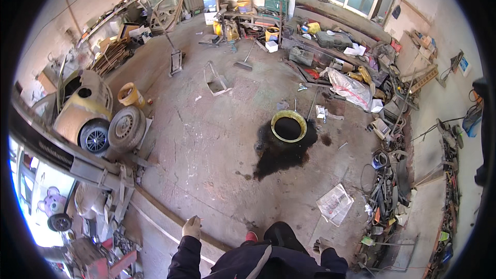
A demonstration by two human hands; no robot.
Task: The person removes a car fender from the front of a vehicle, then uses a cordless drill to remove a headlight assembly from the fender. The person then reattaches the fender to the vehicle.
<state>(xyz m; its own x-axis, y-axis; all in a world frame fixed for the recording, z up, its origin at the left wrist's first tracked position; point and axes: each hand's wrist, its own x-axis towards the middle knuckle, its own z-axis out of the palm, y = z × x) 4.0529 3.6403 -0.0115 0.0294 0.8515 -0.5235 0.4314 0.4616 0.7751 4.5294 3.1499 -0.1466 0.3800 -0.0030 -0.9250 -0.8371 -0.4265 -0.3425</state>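
My left hand [191, 228], in a pale work glove, is closed at the lower middle, beside a long metal beam [160, 222]. A thin, reddish sliver shows at its fingertips, too small to name. Lower right, my right hand [323, 245], also gloved, hangs over the floor with its fingers loosely apart and nothing visible in it. Ahead of me a yellowish round basin [301, 137] holding dark liquid stands in a black oily stain [276, 163]. Both hands are well short of it.
A newspaper [335, 204] lies on the floor at right, near heaped tools and hoses [387, 201]. At left are a loose wheel [127, 128], a yellow bucket [130, 95] and a car bumper [88, 106]. Farther off are a broom [243, 65] and a floor jack [175, 63].
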